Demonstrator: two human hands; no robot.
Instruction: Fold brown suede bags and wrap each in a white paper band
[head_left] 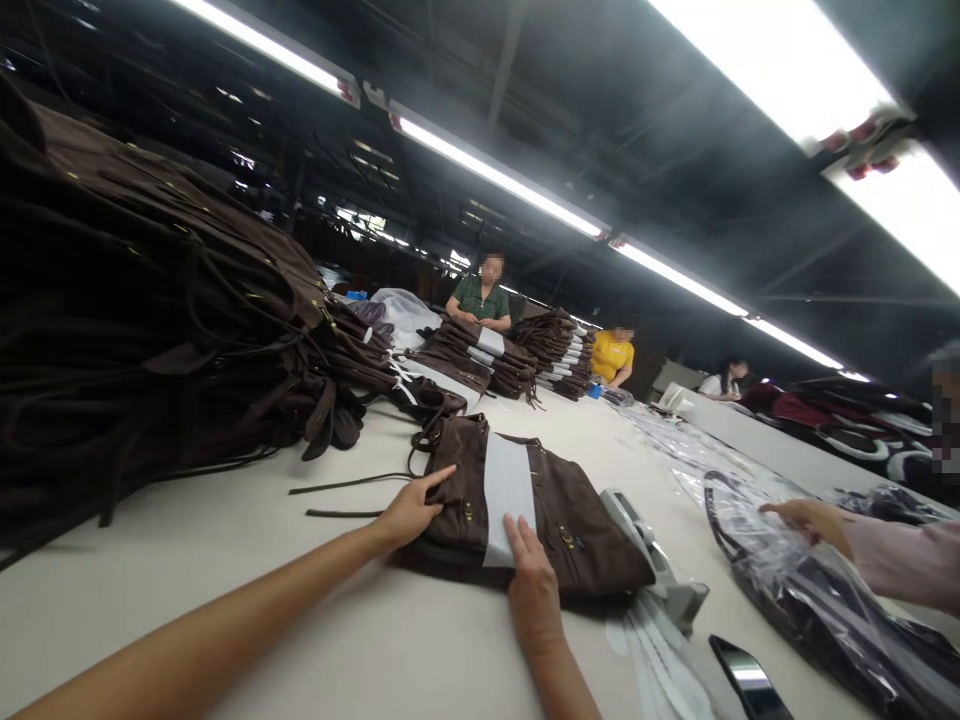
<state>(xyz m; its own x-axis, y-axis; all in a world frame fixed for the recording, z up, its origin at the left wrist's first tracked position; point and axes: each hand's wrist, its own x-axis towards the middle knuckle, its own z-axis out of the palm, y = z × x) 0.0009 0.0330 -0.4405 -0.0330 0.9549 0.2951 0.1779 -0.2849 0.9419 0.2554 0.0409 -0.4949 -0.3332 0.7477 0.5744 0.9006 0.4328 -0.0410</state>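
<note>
A dark brown bag (585, 500) lies flat on the white table in front of me, with brass-coloured fittings and a pale paper band (510, 480) around its middle. My left hand (411, 508) grips the bag's left end; index finger and thumb rest on top, and the other fingers are hidden. Flat on the lower part of the band lie the outstretched fingers of my right hand (534, 578). Two thin dark straps (349, 485) trail left from the bag. Just past its right end stands a grey tape-dispenser-like device (679, 600), partly hidden by the bag.
A tall pile of brown bags (187, 270) fills the left side. Banded bags (555, 350) are stacked farther back. At right, a co-worker's hand (810, 520) touches a plastic-wrapped bag (817, 600). A phone (750, 680) and white strips (660, 650) lie nearby. Other people work behind.
</note>
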